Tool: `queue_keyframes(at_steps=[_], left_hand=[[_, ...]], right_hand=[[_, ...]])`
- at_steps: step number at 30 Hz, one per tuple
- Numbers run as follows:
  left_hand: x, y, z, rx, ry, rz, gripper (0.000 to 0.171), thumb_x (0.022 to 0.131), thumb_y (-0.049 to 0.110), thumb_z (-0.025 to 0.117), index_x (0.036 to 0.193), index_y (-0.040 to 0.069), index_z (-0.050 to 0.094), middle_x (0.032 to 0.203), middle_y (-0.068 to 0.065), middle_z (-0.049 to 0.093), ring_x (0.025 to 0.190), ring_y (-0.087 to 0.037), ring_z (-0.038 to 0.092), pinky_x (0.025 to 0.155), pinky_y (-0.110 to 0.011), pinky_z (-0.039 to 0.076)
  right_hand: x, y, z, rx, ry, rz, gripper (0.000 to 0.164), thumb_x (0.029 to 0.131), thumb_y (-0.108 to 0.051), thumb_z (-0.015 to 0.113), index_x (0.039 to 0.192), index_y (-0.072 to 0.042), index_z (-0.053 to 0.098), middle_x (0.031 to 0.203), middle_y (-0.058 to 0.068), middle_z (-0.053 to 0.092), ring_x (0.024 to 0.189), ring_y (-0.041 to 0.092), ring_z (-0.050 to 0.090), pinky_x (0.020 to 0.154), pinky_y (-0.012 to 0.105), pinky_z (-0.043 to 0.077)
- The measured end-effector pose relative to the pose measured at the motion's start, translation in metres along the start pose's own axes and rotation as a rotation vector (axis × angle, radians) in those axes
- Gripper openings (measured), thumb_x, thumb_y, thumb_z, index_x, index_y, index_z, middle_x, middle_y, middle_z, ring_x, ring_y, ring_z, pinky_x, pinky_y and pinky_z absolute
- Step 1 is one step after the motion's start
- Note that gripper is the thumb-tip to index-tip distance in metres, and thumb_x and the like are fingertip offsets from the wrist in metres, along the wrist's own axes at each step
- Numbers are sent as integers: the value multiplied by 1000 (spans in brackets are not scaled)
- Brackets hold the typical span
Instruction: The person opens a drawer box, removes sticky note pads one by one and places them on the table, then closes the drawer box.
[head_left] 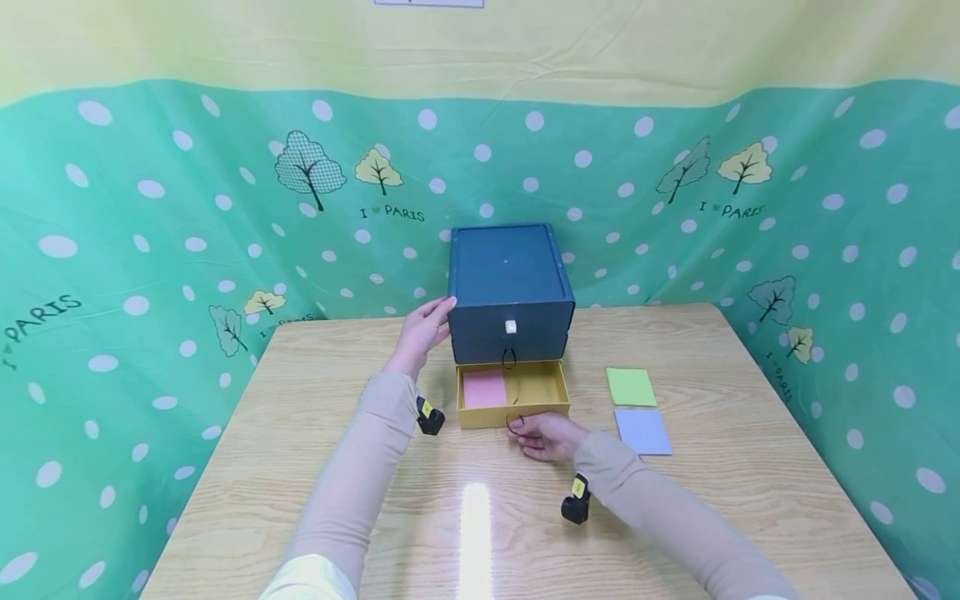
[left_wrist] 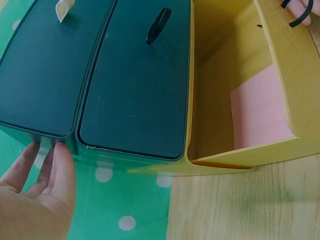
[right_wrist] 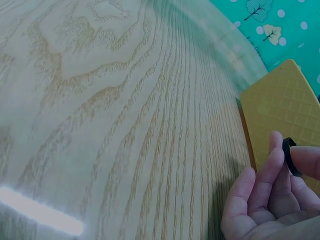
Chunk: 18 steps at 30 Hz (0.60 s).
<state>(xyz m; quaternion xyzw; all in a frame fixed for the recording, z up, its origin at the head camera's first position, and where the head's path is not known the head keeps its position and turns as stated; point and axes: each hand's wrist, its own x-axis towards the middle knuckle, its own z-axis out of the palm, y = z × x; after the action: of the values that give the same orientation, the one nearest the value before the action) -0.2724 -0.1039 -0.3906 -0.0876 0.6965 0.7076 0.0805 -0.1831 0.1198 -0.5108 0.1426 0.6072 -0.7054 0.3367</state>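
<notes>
A small cabinet (head_left: 507, 268) with dark blue-green upper drawers stands at the back of the table. Its bottom yellow drawer (head_left: 480, 418) is pulled out, and a pink square of paper (head_left: 484, 388) lies in the left part of it. My left hand (head_left: 422, 332) rests its fingertips against the cabinet's left side, near the top, with the fingers fairly straight. At the yellow drawer's front, my right hand (head_left: 551, 437) pinches the black loop pull (right_wrist: 288, 157) between thumb and fingers. The upper drawers have a white pull (head_left: 511, 327) and another black loop (left_wrist: 159, 25).
To the right of the drawer, a green paper square (head_left: 632, 387) and a blue one (head_left: 643, 431) lie on the wooden table (head_left: 337, 500). A green dotted curtain (head_left: 600, 192) hangs behind the cabinet and along both sides.
</notes>
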Motion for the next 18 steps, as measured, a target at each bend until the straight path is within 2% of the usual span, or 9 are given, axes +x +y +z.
queue_keyframes(at_steps=[18], left_hand=[[0, 0, -1, -11, -1, 0, 61, 92, 37, 60, 142, 7, 43, 150, -9, 37, 134, -25, 41, 108, -34, 42]], right_hand=[[-6, 4, -1, -30, -22, 13, 16, 91, -4, 55, 104, -3, 64, 87, -1, 71, 76, 9, 57, 74, 23, 48]])
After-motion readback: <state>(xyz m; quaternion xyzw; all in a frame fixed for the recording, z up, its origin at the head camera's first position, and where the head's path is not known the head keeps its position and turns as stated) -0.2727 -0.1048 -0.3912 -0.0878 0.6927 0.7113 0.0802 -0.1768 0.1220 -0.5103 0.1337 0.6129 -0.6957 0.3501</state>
